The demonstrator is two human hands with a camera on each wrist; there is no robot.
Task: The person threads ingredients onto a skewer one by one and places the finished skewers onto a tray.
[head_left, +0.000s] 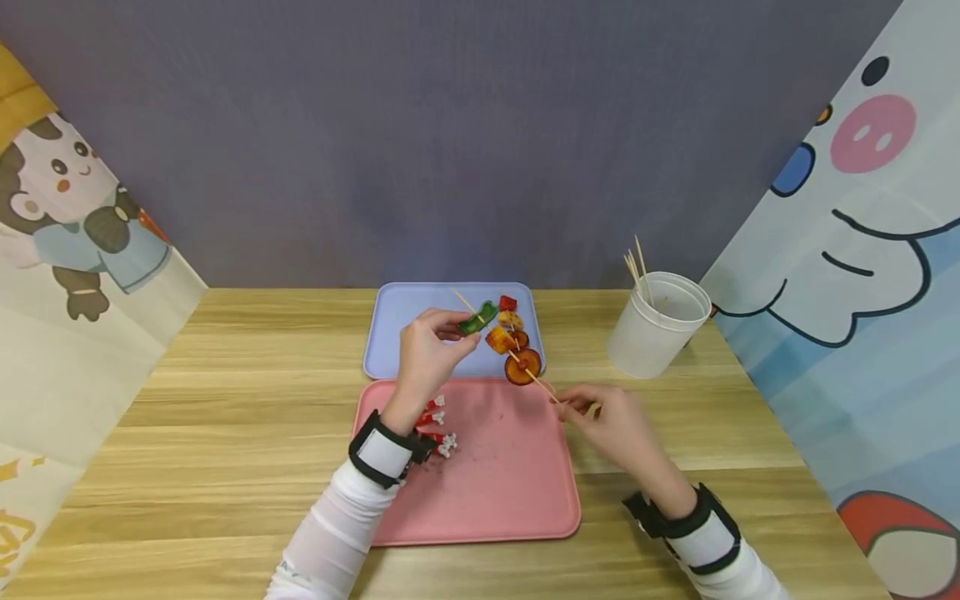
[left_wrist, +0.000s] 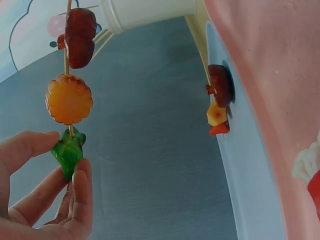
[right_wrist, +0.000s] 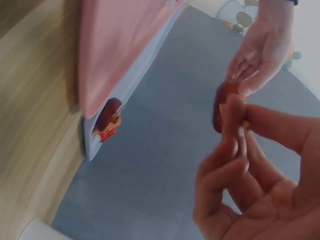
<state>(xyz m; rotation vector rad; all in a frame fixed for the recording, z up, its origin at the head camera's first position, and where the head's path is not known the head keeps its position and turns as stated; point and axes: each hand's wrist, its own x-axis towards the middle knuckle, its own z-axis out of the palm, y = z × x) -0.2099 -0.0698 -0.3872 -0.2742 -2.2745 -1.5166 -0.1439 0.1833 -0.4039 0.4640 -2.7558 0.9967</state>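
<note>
The place looks booth-like, more staged than a usual room. At the far side a plain grey panel (head_left: 450, 150) closes it; a left cartoon sheet (head_left: 67, 358) and a right cartoon sheet (head_left: 832, 408) make the sides around a wood-grain table (head_left: 240, 467). Which kind of building stands around all this, I cannot tell.
</note>
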